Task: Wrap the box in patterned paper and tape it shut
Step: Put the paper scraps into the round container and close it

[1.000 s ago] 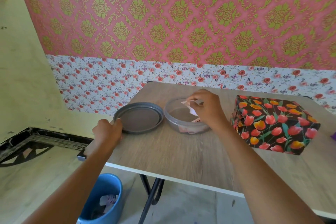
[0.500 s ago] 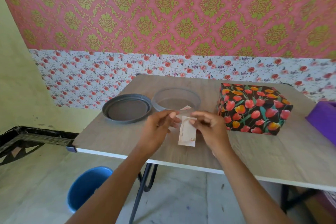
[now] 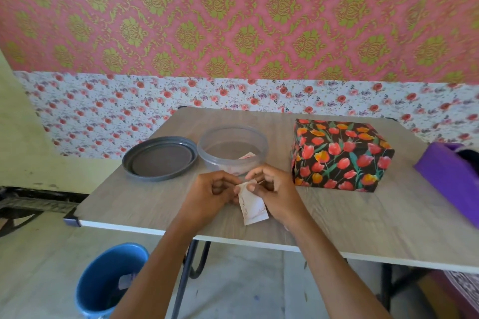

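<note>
Left hand (image 3: pixel 210 194) and right hand (image 3: pixel 276 195) both pinch the top edge of a small white tag (image 3: pixel 253 206), perhaps to peel it; the tulip-wrapped box (image 3: pixel 342 155) stands apart, ready.

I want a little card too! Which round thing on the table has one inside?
The clear tub, between the grey lid and the flowery box. A card lies in it; the lid is flat and holds none.

On the surface (image 3: pixel 129 202), a lid (image 3: pixel 159 158) is set left of centre, a tub (image 3: pixel 233 149) just right of it, a box (image 3: pixel 342 155) further right. A card (image 3: pixel 254 206) is held before the tub. A bucket (image 3: pixel 108 280) is seen lower left.
</note>
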Tool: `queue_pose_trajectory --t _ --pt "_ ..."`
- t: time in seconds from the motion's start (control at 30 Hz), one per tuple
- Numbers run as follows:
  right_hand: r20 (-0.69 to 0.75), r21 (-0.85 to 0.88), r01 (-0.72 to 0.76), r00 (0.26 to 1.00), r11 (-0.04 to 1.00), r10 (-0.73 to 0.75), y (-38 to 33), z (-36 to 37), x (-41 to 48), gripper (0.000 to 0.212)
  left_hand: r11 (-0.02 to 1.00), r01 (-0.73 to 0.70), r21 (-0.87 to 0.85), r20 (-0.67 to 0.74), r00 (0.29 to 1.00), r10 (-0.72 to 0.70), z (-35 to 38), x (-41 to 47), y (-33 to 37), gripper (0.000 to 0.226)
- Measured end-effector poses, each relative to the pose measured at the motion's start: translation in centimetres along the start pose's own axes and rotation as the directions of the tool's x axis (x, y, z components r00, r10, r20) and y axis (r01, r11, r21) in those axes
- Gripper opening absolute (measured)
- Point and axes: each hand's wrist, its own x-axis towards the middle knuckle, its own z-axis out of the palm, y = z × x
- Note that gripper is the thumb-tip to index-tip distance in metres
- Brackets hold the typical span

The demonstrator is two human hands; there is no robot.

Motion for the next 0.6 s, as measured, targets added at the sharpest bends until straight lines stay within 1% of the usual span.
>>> queue_pose_trajectory --t 0.17,0.23,0.27,0.33,0.43,0.53,0.6 --pt "0.020 -0.059 0.004 1.000 0.998 -0.003 -0.2 0.2 -0.2 0.017 0.997 0.052 -0.058 -0.037 0.998 -0.054 -0.2 -0.4 0.8 0.023" --pt "-0.002 -0.060 0.009 1.000 0.998 -0.009 -0.3 0.2 -0.3 0.017 0.997 0.047 -0.060 -0.050 0.998 -0.050 -0.1 -0.4 0.8 0.020" --pt "-0.018 -0.043 0.018 1.000 0.999 -0.019 -0.3 0.1 -0.2 0.017 0.999 0.038 -0.032 -0.061 0.997 -0.040 -0.1 -0.4 0.6 0.016" --pt "-0.061 0.016 0.018 0.998 1.000 -0.017 -0.4 0.1 -0.1 0.019 0.997 -0.002 0.071 -0.086 0.996 0.008 -0.1 -0.3 0.2 0.014" --pt "-0.123 0.089 -0.013 0.992 0.996 0.024 -0.4 0.0 -0.1 0.020 0.965 -0.052 0.258 -0.075 0.994 0.074 -0.2 -0.1 -0.3 0.027" --pt "-0.228 0.144 0.008 0.973 0.990 0.025 -0.4 -0.1 -0.2 0.020 0.869 -0.030 0.494 -0.108 0.990 0.096 0.0 -0.2 -0.5 0.030" --pt "-0.342 0.133 0.070 0.939 0.989 -0.020 -0.4 -0.4 -0.3 0.020 0.824 0.000 0.566 -0.157 0.982 0.108 0.3 -0.3 -0.4 0.032"
